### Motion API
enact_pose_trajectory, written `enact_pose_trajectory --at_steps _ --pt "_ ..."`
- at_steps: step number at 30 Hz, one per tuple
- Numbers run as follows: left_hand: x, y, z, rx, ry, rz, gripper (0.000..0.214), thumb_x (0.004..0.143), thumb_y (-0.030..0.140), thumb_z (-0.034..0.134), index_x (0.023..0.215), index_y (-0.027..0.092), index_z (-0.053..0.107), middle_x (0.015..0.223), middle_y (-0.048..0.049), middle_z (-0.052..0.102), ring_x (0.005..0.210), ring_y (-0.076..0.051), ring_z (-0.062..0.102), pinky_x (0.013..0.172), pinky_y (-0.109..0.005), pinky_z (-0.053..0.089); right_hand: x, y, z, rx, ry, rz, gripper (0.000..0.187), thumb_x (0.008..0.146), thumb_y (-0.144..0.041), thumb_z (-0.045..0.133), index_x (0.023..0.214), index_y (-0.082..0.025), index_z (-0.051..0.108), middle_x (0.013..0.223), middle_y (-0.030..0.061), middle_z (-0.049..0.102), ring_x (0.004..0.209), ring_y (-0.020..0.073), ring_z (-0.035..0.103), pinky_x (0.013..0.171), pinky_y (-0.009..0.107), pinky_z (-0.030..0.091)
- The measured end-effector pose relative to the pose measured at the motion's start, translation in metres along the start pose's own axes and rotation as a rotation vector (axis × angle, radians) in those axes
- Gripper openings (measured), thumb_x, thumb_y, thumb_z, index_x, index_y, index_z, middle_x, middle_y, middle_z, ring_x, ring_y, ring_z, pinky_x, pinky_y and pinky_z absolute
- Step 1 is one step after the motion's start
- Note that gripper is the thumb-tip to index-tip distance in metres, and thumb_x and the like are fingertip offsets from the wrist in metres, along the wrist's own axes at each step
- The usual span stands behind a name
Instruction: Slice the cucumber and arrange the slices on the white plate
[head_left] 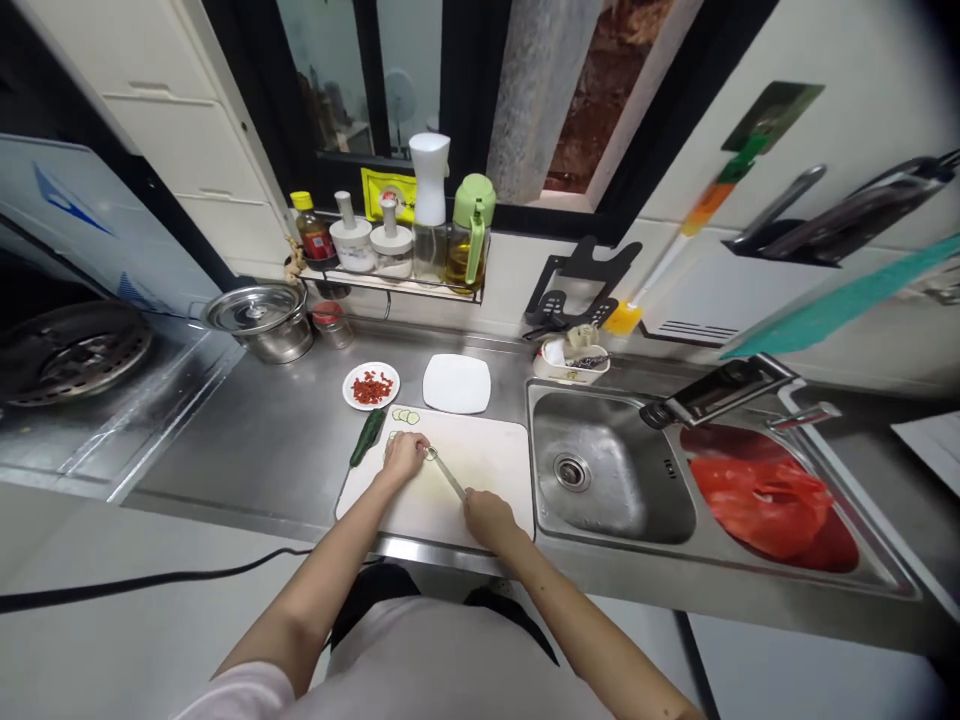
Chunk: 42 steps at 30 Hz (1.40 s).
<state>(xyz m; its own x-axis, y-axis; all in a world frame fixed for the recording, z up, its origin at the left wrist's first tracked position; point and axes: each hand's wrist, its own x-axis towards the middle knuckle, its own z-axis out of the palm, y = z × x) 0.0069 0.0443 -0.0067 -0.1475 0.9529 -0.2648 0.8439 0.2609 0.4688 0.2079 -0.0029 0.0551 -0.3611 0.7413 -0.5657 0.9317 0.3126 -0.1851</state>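
Overall, a stainless-steel bench (247,450) spans the view, with a double sink (622,490) set into its right part. A white cutting board (487,460) lies flat near the front edge, just left of the sink. In the sink's right basin: a red plastic bag (765,500), crumpled. Lidded steel pot (274,335) stands at the back left, well apart from the board. Behind the board sit a bare white squarish plate (456,384) and, to its left, a smaller round plate (349,385) bearing chopped red pieces (372,388). Of the hands, the right hand (487,518) grips the handle of a knife (450,477), blade slanting up-left over the board; the left hand (406,455) rests low over the board, fingers bent beside the blade tip, hold on anything indeterminate. Dark green cucumber (367,438) lies aslant along the board's left edge. Smallest: pale green slices (406,416), overlapping in a short row near the board's upper left corner, and one ring-like piece (430,453) at the blade tip.
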Motion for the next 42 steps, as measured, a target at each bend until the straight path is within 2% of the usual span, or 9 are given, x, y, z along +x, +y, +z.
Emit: enact_pose_trajectory --at_steps 5,12,32,38,42 --pt "0.001 0.002 -0.003 0.040 -0.016 0.008 0.021 0.082 0.022 0.054 0.094 0.025 0.071 0.092 -0.0054 0.069 0.102 -0.023 0.054 0.092 -0.034 0.037 0.002 -0.003 0.003 -0.008 0.017 0.017 0.033 0.092 -0.015 0.031 0.108 -0.012 0.059 0.099 0.0162 0.068 0.096 0.0257 0.065 0.075 0.035 0.048" --pt "0.003 0.001 -0.007 0.038 -0.048 0.056 0.015 0.078 0.025 0.062 0.091 0.026 0.069 0.090 -0.0027 0.070 0.101 -0.023 0.054 0.090 -0.035 0.034 0.002 -0.008 0.001 0.007 0.000 0.038 0.033 0.090 -0.015 0.033 0.109 -0.012 0.060 0.100 0.0175 0.067 0.097 0.0260 0.064 0.075 0.034 0.047" --pt "0.007 0.002 -0.008 0.040 -0.093 0.007 0.015 0.075 0.025 0.064 0.090 0.026 0.067 0.094 -0.0017 0.070 0.104 -0.023 0.054 0.092 -0.036 0.033 -0.002 -0.010 -0.009 0.002 0.003 0.036 0.035 0.090 -0.017 0.033 0.111 -0.012 0.061 0.104 0.0185 0.067 0.099 0.0273 0.063 0.076 0.035 0.047" --pt "0.008 0.002 -0.006 0.103 -0.054 -0.031 0.023 0.074 0.030 0.066 0.097 0.025 0.064 0.111 -0.0054 0.064 0.108 -0.025 0.053 0.092 -0.040 0.032 -0.006 -0.009 -0.008 0.005 0.006 0.044 0.035 0.090 -0.015 0.033 0.110 -0.012 0.061 0.104 0.0182 0.067 0.100 0.0261 0.063 0.076 0.034 0.046" --pt "0.008 0.004 -0.005 0.122 -0.057 -0.046 0.019 0.074 0.030 0.066 0.093 0.025 0.065 0.115 -0.0069 0.061 0.110 -0.027 0.052 0.093 -0.040 0.031 -0.011 -0.005 -0.006 0.014 -0.011 0.051 0.034 0.090 -0.017 0.034 0.110 -0.013 0.061 0.106 0.0183 0.066 0.100 0.0259 0.063 0.078 0.035 0.045"
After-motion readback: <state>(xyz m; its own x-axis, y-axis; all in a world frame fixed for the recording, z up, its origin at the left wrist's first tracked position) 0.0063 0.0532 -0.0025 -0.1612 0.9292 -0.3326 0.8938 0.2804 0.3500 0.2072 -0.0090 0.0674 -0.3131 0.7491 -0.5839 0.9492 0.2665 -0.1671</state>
